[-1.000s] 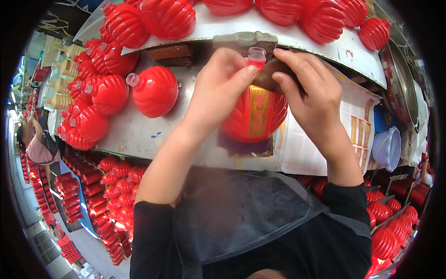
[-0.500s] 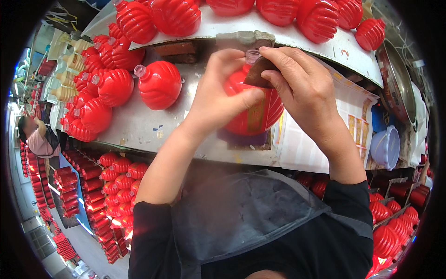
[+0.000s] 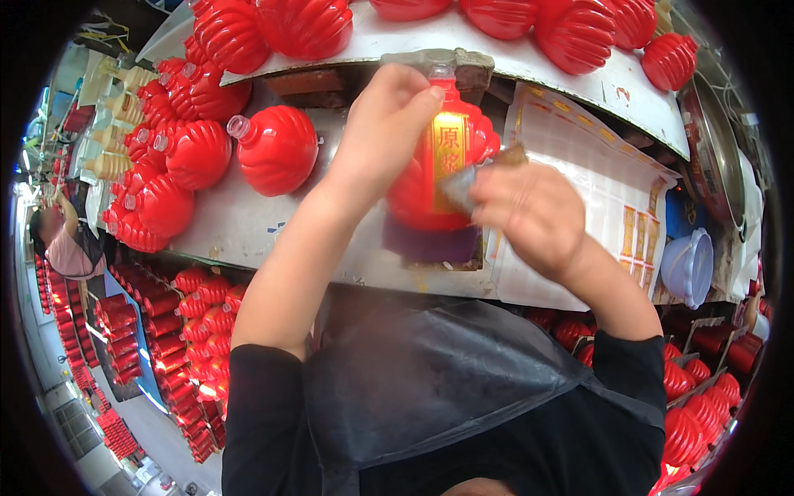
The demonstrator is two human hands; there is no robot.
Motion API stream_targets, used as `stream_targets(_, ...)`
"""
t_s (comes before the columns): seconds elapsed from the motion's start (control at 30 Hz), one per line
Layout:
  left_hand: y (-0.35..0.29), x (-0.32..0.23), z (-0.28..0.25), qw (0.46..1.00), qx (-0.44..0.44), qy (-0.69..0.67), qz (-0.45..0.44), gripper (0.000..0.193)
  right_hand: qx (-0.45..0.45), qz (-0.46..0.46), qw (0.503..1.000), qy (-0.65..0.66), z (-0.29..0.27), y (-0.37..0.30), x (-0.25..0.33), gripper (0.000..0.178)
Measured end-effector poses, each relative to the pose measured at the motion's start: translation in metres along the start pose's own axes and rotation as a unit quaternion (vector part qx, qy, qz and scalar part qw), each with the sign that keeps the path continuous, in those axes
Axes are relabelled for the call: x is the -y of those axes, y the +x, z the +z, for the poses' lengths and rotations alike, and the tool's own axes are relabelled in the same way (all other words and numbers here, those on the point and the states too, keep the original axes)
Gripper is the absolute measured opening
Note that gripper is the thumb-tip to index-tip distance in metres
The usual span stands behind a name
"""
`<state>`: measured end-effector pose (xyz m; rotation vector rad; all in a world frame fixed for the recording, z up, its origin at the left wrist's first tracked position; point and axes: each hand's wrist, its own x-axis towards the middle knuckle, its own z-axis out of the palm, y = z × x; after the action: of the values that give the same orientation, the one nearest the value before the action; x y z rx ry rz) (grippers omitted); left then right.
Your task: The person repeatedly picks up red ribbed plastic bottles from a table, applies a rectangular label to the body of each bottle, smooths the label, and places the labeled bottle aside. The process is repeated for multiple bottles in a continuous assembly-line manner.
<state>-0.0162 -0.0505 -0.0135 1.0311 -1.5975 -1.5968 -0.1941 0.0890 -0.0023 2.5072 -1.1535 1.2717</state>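
Observation:
A red ribbed bottle [image 3: 409, 194] with a clear neck lies tilted on the worktable in front of me, a gold label [image 3: 447, 149] along its upward side. My left hand [image 3: 390, 116] is closed around the bottle's shoulder, its thumb beside the top of the label. In my right hand [image 3: 533, 211] is a flat scraper [image 3: 461, 187] with a greyish blade, its edge against the lower part of the label. That hand is smeared by motion, with its fingers bent round the scraper. Under the bottle's base sits a dark purple pad [image 3: 430, 244].
Another red bottle [image 3: 277, 150] stands left of my left forearm, with several more grouped behind it. A white shelf [image 3: 397, 37] with red bottles runs along the back. Label sheets [image 3: 571, 174] lie at right, beside a pale blue bucket [image 3: 686, 266]. A person [image 3: 70, 236] is far left.
My right hand with the scraper has moved from the bottle's neck down and right to the label's lower part. The bottle has tipped back, its label now facing up and bright.

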Motion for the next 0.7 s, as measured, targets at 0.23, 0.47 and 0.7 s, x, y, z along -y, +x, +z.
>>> stream_targets(0.23, 0.016, 0.009, -0.005, 1.000, 0.007, -0.006, -0.004, 0.018, -0.030, 0.104, 0.994, -0.031, 0.000, 0.018, 0.005, 0.031)
stream_targets(0.47, 0.019, 0.013, -0.004, 1.000, -0.010, 0.003, -0.005, 0.016, 0.043, -0.106, 0.992, -0.056, 0.028, 0.018, 0.037, 0.013)
stream_targets(0.7, 0.018, 0.012, -0.006, 1.000, -0.001, -0.010, 0.002, 0.016, -0.005, 0.042, 0.997, -0.068, 0.015, 0.002, 0.022, 0.020)
